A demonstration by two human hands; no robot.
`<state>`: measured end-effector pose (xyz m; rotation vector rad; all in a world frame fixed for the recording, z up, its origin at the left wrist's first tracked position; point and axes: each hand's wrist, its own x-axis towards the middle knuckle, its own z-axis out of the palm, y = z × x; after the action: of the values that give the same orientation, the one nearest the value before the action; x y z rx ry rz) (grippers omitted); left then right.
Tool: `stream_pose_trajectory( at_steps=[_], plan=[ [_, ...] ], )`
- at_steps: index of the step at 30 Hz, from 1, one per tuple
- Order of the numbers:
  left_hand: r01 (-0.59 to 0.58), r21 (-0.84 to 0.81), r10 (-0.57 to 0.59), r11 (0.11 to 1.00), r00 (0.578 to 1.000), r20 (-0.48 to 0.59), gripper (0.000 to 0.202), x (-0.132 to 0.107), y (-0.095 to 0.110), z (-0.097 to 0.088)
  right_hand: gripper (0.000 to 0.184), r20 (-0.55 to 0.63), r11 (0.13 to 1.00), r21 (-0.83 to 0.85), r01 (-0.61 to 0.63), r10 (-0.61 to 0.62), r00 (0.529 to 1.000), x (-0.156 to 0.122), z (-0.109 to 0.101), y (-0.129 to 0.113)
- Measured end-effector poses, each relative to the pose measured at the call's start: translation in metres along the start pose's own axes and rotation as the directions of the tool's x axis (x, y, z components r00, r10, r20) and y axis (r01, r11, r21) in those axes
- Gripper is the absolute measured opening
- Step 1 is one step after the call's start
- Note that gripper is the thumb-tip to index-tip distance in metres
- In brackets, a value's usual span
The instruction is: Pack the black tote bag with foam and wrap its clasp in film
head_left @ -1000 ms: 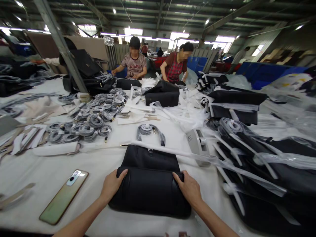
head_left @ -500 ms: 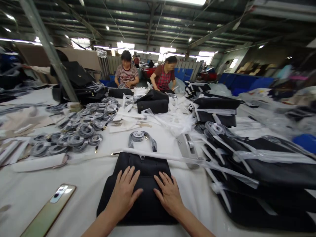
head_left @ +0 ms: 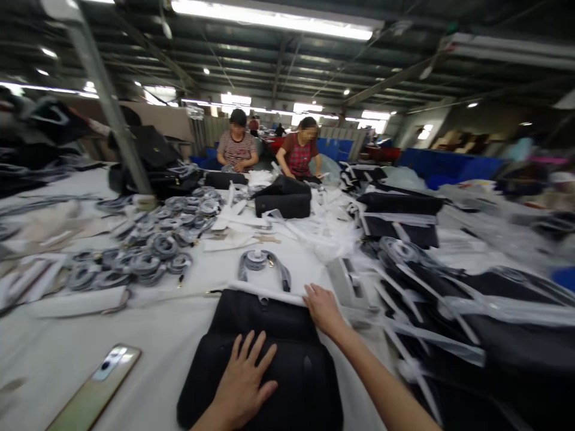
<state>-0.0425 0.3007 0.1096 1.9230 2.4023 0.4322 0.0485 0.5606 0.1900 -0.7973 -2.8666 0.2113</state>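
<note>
Black bag (head_left: pixel 294 380) under left hand (head_left: pixel 245 377), grip wide and flat; right hand (head_left: pixel 325 308) at white strip (head_left: pixel 269 293), grip unclear.

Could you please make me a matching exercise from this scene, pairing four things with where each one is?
Things:
1. left hand
2. phone
3. right hand
4. lone coiled strap

Places:
A. at the far right corner of the bag
B. just beyond the bag's far edge
C. fingers spread, on top of the bag
D. off to the left of the bag

Pairs: 1-C, 2-D, 3-A, 4-B
</note>
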Motion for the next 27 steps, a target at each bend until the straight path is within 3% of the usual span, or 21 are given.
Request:
stream_pose_trajectory(
  at_steps=[4, 10, 14, 18, 22, 27],
  plan=[
    [0.068, -0.175, -0.047, 0.982, 0.992, 0.119, 0.061, 0.009, -0.005, -0.014, 0.036, 0.107, 0.995, 0.061, 0.079, -0.085, 0.991, 0.010, 0.022, 0.015],
    [0.156, -0.339, -0.087, 0.928, 0.974, 0.211, 0.093, 0.025, -0.018, -0.037, 0.043, 0.014, 0.964, 0.232, 0.130, -0.137, 0.991, -0.025, 0.041, 0.030],
    [0.317, -0.198, -0.273, 0.927, 0.936, 0.220, 0.102, 0.041, -0.016, -0.054, 0.041, 0.123, 0.914, 0.388, 0.119, -0.179, 0.976, -0.043, 0.026, 0.031],
    [0.285, -0.113, -0.263, 0.952, 0.948, 0.178, 0.088, 0.042, -0.003, -0.072, 0.043, 0.332, 0.869, 0.494, -0.010, -0.178, 0.926, -0.037, -0.004, 0.020],
    [0.209, -0.065, -0.199, 0.976, 0.972, 0.126, 0.078, 0.032, 0.011, -0.088, 0.041, 0.521, 0.808, 0.584, -0.080, -0.297, 0.800, -0.017, -0.029, -0.010],
    [0.160, -0.005, -0.158, 0.987, 0.979, 0.129, 0.077, 0.030, 0.013, -0.095, 0.028, 0.714, 0.720, 0.653, -0.235, -0.482, 0.509, -0.006, -0.032, -0.044]
  ],
)
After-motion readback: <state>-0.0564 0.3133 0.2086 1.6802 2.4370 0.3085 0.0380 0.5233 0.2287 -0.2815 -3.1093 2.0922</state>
